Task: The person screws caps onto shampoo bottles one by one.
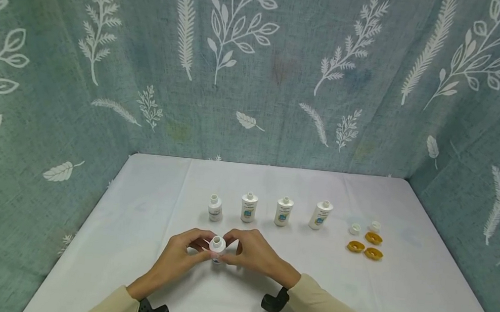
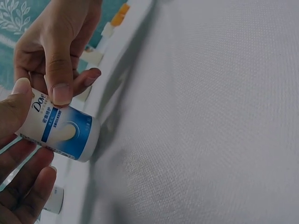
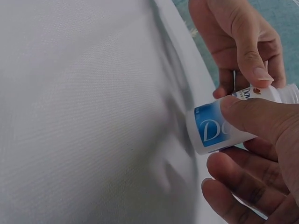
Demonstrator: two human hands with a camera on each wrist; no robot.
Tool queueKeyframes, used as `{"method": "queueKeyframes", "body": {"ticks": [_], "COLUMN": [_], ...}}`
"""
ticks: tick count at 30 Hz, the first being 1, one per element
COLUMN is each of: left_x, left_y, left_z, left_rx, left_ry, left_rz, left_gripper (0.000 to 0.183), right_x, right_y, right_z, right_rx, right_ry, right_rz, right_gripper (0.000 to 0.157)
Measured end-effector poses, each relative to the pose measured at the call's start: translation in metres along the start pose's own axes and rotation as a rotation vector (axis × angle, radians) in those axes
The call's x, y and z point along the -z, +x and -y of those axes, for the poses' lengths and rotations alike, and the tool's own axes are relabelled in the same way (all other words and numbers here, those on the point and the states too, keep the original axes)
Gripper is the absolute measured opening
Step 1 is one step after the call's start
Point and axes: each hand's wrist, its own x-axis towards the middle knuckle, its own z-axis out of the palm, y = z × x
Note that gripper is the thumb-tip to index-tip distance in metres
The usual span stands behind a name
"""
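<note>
Here, held bottle (image 1: 218, 247): small and white, its neck uncovered, a little left of the middle of the tabletop (image 1: 417, 306) and on the near side of a row of bottles; whether its base touches the cloth is hard to tell.
Bottle print: "Dove" lettering and a blue area toward the base, seen in both wrist views.
Left hand (image 1: 185, 250): its grip is closed about the bottle's left side, thumb against the wall.
Right hand (image 1: 253, 250): its grip pinches the bottle from the right, thumb on the printed wall.
Far row: a small round white bottle (image 1: 215, 209) at the left, then a white flat bottle (image 1: 249, 209), a second flat bottle (image 1: 283, 213) and a third flat bottle (image 1: 320, 216) to the right, all upright and apart.
Right of the row: two small white pieces (image 1: 354, 229), with three amber oval pieces (image 1: 356, 246) near them.
Sleeves: beige (image 1: 330, 309), each wrist with a black device (image 1: 275, 301).
Surround: grey-green fabric (image 1: 285, 78) printed with white leaves, at the left, far and right sides.
</note>
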Motion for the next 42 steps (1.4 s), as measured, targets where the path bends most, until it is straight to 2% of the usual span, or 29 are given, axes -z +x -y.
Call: {"method": "queueKeyframes", "body": {"ticks": [8,22,30,34,42], "left_x": [-0.003,-0.002,-0.003,-0.003,-0.005], "left_y": [-0.001,0.003,0.004,0.005,0.002], "left_z": [0.004,0.006,0.008,0.007,0.012], "left_rx": [0.011,0.067,0.082,0.089,0.053], "left_ry": [0.013,0.025,0.044,0.049,0.034], "left_rz": [-0.009,0.063,0.066,0.063,0.047], "left_gripper": [0.041,0.047,0.053,0.054,0.049], "right_x": [-0.002,0.003,0.035,0.054,0.089], "right_y": [0.001,-0.007,-0.028,-0.046,-0.087], "right_z": [-0.002,-0.004,-0.011,-0.018,-0.036], "right_rx": [0.000,-0.019,-0.010,0.001,-0.040], "right_ry": [-0.011,-0.008,-0.035,-0.035,-0.074], "right_rz": [0.002,0.004,0.014,-0.010,-0.078], "right_gripper": [0.034,0.037,0.030,0.028,0.022]}}
